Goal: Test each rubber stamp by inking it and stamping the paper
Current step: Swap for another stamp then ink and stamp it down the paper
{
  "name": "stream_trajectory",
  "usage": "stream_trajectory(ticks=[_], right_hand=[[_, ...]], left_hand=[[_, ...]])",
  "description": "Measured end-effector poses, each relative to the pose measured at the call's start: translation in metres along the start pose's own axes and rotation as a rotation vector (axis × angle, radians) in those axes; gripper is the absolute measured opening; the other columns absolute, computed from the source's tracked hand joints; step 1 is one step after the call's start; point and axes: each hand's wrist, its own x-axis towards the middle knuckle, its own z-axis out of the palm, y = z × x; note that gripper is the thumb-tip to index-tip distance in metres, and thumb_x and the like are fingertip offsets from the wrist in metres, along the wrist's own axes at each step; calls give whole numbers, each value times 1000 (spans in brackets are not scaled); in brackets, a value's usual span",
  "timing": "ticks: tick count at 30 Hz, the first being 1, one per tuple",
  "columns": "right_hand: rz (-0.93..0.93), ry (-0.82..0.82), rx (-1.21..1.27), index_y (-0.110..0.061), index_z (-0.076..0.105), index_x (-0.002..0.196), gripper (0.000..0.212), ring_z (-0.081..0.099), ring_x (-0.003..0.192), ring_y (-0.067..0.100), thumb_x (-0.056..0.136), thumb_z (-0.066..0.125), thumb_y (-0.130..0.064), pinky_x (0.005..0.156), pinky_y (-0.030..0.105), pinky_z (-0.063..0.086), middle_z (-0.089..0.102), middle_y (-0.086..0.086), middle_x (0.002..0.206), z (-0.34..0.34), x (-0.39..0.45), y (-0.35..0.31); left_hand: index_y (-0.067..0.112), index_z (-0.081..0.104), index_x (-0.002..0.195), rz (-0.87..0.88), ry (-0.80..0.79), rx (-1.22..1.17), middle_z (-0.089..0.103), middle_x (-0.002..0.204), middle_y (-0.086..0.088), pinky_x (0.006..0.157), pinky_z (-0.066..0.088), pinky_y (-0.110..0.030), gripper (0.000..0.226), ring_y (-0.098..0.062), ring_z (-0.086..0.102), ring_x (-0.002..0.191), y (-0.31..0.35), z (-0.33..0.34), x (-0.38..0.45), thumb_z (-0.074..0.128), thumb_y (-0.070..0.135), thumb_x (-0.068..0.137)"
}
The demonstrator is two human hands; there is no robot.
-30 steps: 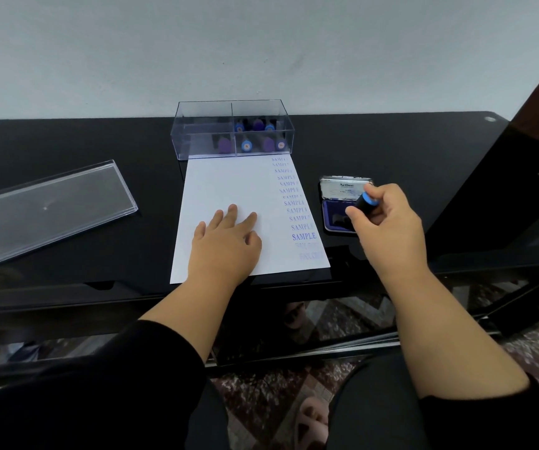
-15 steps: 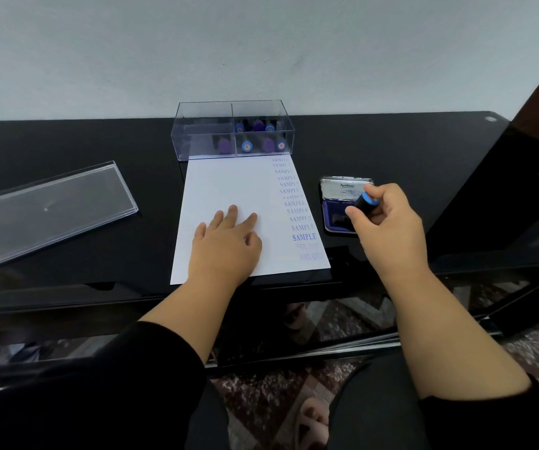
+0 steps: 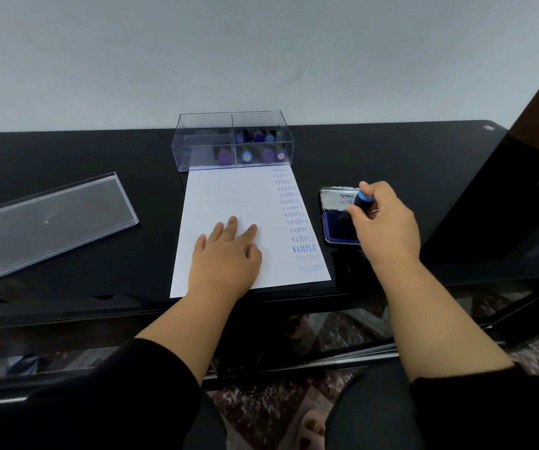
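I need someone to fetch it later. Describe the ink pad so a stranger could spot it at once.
On the black table, look just right of the white paper. The ink pad lies there, a small open tin with a dark blue pad and a silver lid standing up behind. It is the only metal case.

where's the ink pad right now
In the head view the ink pad lies open on the black table, just right of the paper, under the right hand holding a stamp.

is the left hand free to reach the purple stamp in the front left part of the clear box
Probably yes: the left hand lies flat on the paper, holding nothing, and the clear box is open-topped with the purple stamp straight ahead, nothing between.
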Motion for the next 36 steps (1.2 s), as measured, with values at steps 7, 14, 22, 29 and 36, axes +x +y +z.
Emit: stream_trajectory(ticks=[7, 14, 22, 29, 36], right_hand=[[10, -37, -100, -28, 55, 116, 25, 48, 79, 15, 91, 56, -21, 63, 26, 32, 55, -4, 93, 9, 1, 2], [-10, -50, -144, -22, 53, 119, 26, 49, 85, 16, 93, 53, -18, 68, 30, 40, 59, -1, 109, 14, 9, -5], [-45, -81, -162, -19, 53, 120, 26, 54, 88, 21, 94, 54, -18, 67, 32, 42, 60, 2, 110, 31, 44, -10], [-65, -84, -184, -19, 52, 120, 26, 52, 87, 20, 94, 53, -20, 66, 31, 41, 60, 2, 110, 50, 83, -12], [-97, -108, -240, -16, 50, 119, 26, 55, 93, 23, 94, 53, -21, 68, 33, 43, 59, 4, 111, 65, 117, -18]], left_hand=[[35, 12, 151, -11, -41, 13, -2, 160, 4, 117, -4, -36, 51, -15, -3, 147, 0, -1, 0, 18, 33, 101], [29, -2, 152, -65, -154, 67, -13, 159, 0, 116, -6, -43, 54, -19, -11, 146, 6, -6, 7, 14, 34, 101], [30, -3, 152, -59, -189, 70, -15, 159, -1, 116, -7, -43, 54, -21, -13, 146, 3, -11, 42, 14, 39, 101], [32, 1, 152, 9, -167, 71, -12, 160, 1, 117, -7, -39, 53, -18, -10, 147, -7, -16, 87, 17, 37, 102], [35, 9, 152, 49, -145, 41, -6, 160, 7, 117, -6, -33, 51, -12, -6, 147, -20, -21, 124, 20, 36, 102]])
